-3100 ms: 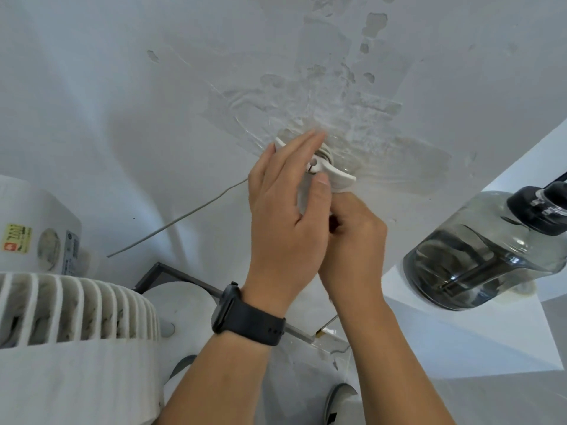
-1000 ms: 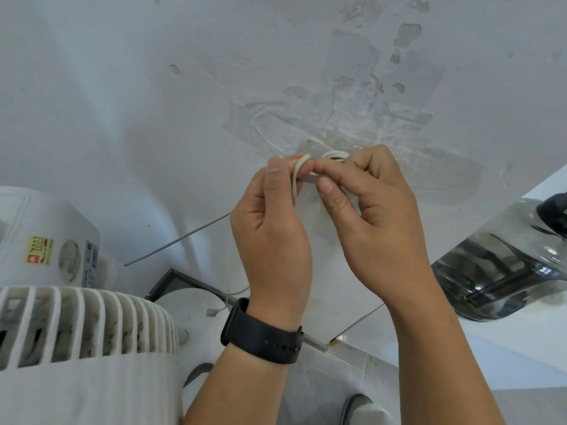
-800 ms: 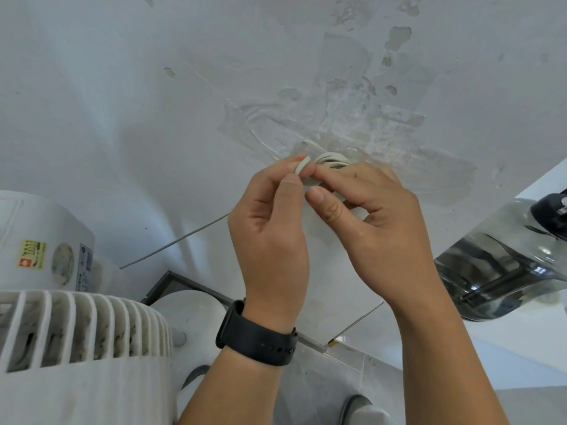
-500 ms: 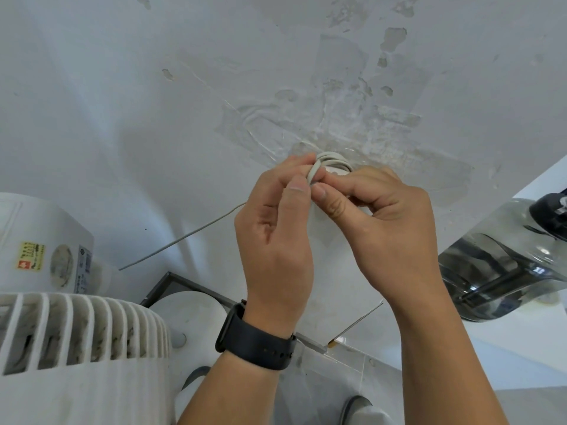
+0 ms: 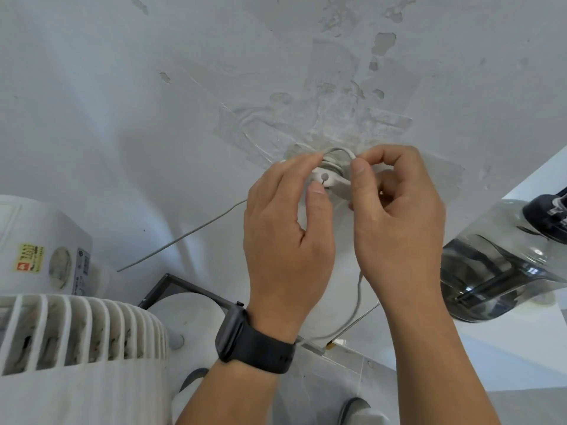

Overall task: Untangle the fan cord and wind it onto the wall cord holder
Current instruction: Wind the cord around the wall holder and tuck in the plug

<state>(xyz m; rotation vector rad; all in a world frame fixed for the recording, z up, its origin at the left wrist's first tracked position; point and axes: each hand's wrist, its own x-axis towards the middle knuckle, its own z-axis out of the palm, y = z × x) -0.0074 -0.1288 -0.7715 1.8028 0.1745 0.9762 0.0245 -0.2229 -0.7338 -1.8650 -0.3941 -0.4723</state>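
A white cord holder [image 5: 329, 179] is stuck to the patched white wall, with turns of the grey fan cord [image 5: 337, 151] wound behind its front disc. My left hand [image 5: 288, 234], with a black watch on the wrist, pinches the cord at the holder's left side. My right hand [image 5: 395, 216] pinches the same loop at the holder's right, between thumb and forefinger. A slack length of cord hangs down between my wrists and runs off to the lower left. The white fan [image 5: 76, 348] stands at the lower left.
A thin grey wire [image 5: 184, 237] lies slanted across the wall at left. A white appliance with a yellow label [image 5: 40, 246] sits behind the fan. A smoky clear water jug [image 5: 503, 259] with a dark cap stands on a white surface at right.
My hands have moved apart, uncovering the holder's front disc. The cord loop now arches over the top of the holder between my two pinches.
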